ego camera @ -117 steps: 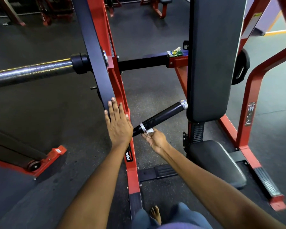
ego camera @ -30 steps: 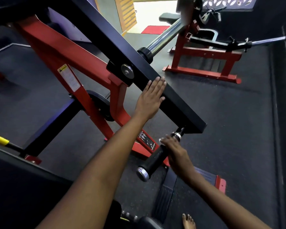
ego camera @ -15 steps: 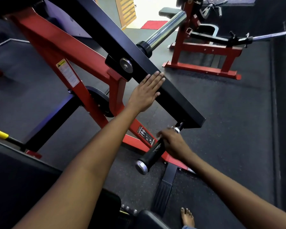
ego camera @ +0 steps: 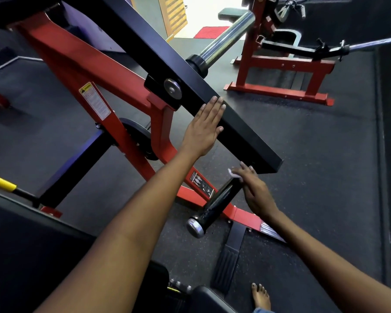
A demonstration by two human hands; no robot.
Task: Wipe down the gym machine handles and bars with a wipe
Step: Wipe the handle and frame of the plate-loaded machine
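The left hand (ego camera: 204, 127) lies flat, fingers straight, on the black bar (ego camera: 242, 129). Below it, the right hand (ego camera: 255, 190) presses a white wipe (ego camera: 233, 174) under nearly straight fingers against the top of the black handle (ego camera: 217, 204), whose chrome cap (ego camera: 195, 227) points toward the person.
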